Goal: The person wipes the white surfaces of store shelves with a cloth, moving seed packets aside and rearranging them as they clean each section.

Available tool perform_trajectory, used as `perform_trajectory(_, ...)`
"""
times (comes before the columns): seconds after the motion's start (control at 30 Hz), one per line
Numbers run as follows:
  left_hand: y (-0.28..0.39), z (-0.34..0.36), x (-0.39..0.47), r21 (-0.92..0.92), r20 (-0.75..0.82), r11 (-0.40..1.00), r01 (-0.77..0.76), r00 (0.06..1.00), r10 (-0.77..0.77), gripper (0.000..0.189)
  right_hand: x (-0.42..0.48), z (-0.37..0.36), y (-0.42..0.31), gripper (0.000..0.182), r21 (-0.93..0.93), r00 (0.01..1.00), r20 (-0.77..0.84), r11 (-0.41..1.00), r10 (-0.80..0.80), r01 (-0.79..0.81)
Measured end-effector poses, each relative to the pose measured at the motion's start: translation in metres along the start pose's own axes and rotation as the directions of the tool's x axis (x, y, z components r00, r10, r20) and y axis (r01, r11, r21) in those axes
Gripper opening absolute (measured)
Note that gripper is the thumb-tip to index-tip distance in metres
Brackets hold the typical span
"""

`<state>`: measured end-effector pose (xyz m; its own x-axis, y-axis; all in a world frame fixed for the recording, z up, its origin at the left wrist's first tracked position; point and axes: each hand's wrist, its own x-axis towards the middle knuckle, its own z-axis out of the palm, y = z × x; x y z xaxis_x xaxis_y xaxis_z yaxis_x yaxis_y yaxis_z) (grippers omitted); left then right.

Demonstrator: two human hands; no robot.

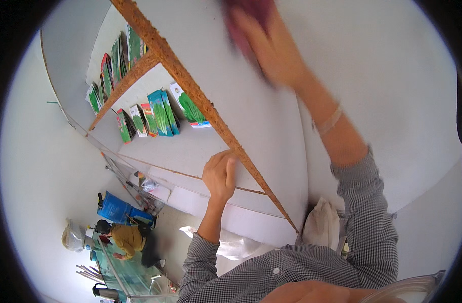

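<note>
My right hand, blurred, presses a dark red cloth against the white top panel of a shelf unit. Lower down, my left hand has its fingers curled on the edge of a shelf board, beside the bare brown chipboard edge of the panel. Vegetable seed packets stand on the shelves; a green-and-white packet and blue-and-green packets are in the compartment above my left hand. More packets stand in the compartment beyond a chipboard divider.
A person in a mustard top bends over a glass counter at the lower left, near a blue barrel-like container. A metal kettle stands by the counter. A pale sack lies beside the shelf unit's end.
</note>
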<state>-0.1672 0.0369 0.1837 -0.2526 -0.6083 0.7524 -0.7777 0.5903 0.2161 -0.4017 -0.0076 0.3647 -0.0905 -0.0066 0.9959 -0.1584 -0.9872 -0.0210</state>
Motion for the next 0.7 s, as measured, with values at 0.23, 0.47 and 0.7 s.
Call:
perform_trajectory(0.23,0.003,0.006,0.012,-0.039,-0.042,0.998,-0.048,0.998,0.046,0.026,-0.296,-0.043,-0.079,0.079,0.024,0.766,0.182,0.776,0.616,-0.63)
perform_trajectory(0.47,0.018,0.006,0.026,-0.077,-0.009,0.994,-0.074,0.997,0.074,0.024,-0.069,-0.026,-0.052,0.067,-0.231,0.969,0.247,0.97,-0.014,0.073)
perform_trajectory(0.7,0.006,0.0,0.009,-0.126,-0.093,0.991,-0.04,0.995,0.028,0.02,0.204,0.038,-0.045,0.04,0.31,0.96,0.123,0.929,-0.251,0.203)
